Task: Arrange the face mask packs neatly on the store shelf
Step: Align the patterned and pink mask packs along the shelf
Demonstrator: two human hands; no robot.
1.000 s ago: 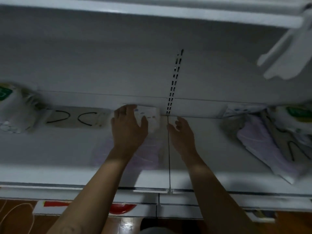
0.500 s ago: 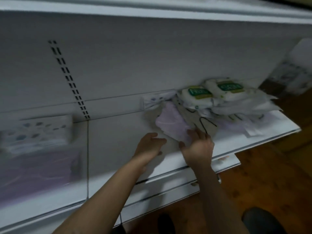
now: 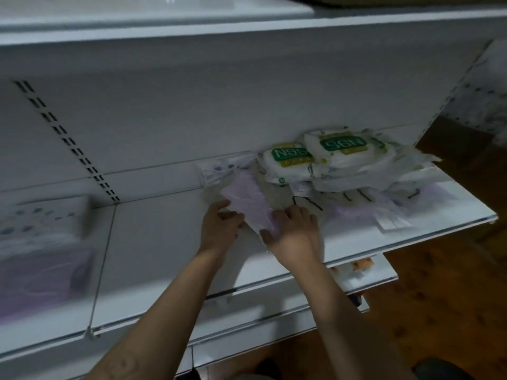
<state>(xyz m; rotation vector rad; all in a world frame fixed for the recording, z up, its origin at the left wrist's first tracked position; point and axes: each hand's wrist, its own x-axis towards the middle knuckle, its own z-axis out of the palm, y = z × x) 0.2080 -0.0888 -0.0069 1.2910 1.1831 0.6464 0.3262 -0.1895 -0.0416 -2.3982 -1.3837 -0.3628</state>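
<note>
The shelf (image 3: 164,242) is white and runs the full width of the view, with a bare stretch in its middle; at its far left lies a stack (image 3: 41,256) of packs, blurred, lilac below and dotted white above, square to the back wall; at its right end sprawls a pile (image 3: 356,187) of mask packs lying at all angles, well apart from the stack. Two N95 packs (image 3: 290,160) sit on top of the pile, towards the back. The lilac pack (image 3: 247,204) lies at the pile's left edge; its long axis runs away from the person, the far end leaning a little left and reaching the back wall beside the N95 packs, the near end between the hands. The right hand (image 3: 296,231) clamps that near end, thumb tucked under the corner and fingers spread on top, some of them reaching onto the pile. The left hand (image 3: 219,229) has its fingers bent against the pack's left edge and seems to pinch it, though the blur leaves that unsure. The step looks like freeing this one pack; the stack lies to the left, so the left hand is nearer the goal, and the pack would need turning so that its long axis matches the stack.
</note>
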